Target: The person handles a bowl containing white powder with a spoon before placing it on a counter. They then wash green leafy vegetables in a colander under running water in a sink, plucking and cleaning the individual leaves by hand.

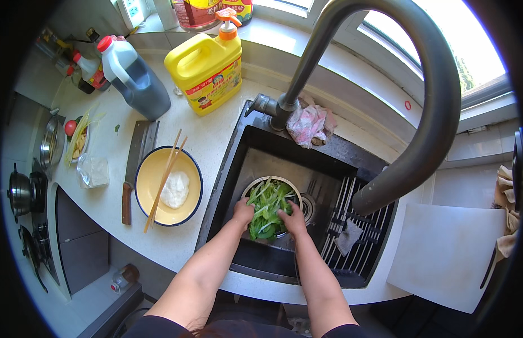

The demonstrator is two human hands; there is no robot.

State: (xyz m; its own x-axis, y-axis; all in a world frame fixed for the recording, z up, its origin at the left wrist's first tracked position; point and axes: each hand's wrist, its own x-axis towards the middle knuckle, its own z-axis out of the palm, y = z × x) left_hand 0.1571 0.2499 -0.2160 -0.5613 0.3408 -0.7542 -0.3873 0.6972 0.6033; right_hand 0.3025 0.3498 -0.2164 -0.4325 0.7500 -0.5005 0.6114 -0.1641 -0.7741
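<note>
Both hands are down in the black sink (256,263), one on each side of a heap of cut leafy greens (268,205). The greens lie in a round metal bowl (297,191), whose rim shows behind and to the right of them. My left hand (244,212) grips the greens from the left, its fingertips partly hidden in the leaves. From the right, my right hand (293,218) closes on them with thumb and fingers. Over the sink arches a large dark faucet (442,107).
On the left counter, a yellow enamel bowl (149,197) holds white powder, with chopsticks (168,177) across it. Beside it lies a cleaver (140,146). Behind stand a yellow jug (208,73) and a dark-filled jug (134,81). A rack (335,248) spans the sink's right side; a white board (447,253) lies beyond.
</note>
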